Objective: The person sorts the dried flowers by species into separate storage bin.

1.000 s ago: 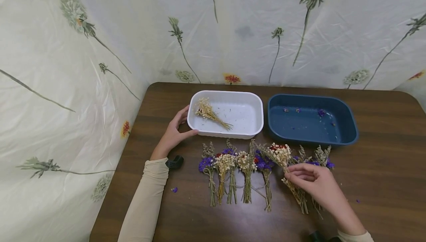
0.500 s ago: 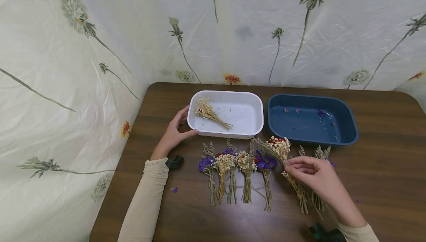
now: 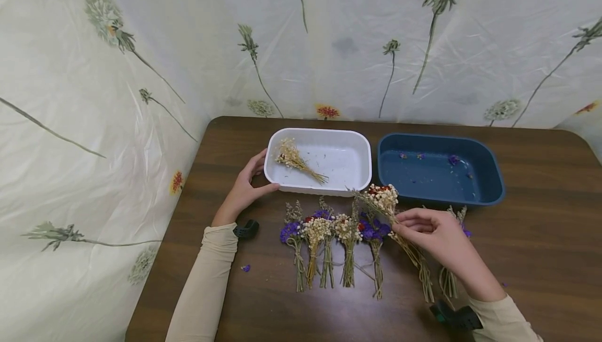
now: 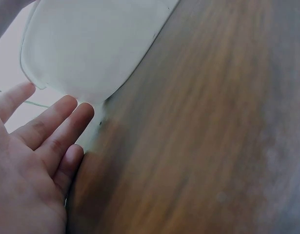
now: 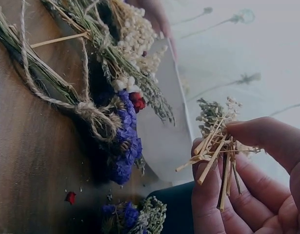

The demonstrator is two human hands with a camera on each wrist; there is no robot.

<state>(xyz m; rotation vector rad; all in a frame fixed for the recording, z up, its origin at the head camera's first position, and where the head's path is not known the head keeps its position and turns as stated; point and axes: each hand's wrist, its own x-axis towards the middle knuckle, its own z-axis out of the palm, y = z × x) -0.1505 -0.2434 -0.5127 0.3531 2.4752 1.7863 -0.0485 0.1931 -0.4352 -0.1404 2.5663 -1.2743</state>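
My right hand (image 3: pixel 435 235) pinches a small bunch of dried flowers (image 3: pixel 383 200) between thumb and fingers, with cream and red blossoms pointing up and left. It is over the right part of a row of tied bunches, beside a purple-flowered bunch (image 3: pixel 374 231). In the right wrist view, cut stem ends (image 5: pixel 208 163) stick out from the pinch. My left hand (image 3: pixel 246 183) touches the left end of a white tray (image 3: pixel 348 167), thumb at the front rim; its fingers (image 4: pixel 47 129) look fairly straight. A cream dried bunch (image 3: pixel 295 160) lies in that tray.
Right of the white tray stands a dark blue tray (image 3: pixel 437 183) with a few purple petals. Several twine-tied bunches (image 3: pixel 348 263) lie along the front, another (image 3: pixel 449 282) partly behind the right hand. A loose purple petal (image 3: pixel 245 268) lies on the table. A floral-printed curtain (image 3: pixel 348 70) hangs behind.
My right hand has moved left and slightly up with the pinched bunch, approaching the front of the white tray. My left hand has stayed at the tray's end.
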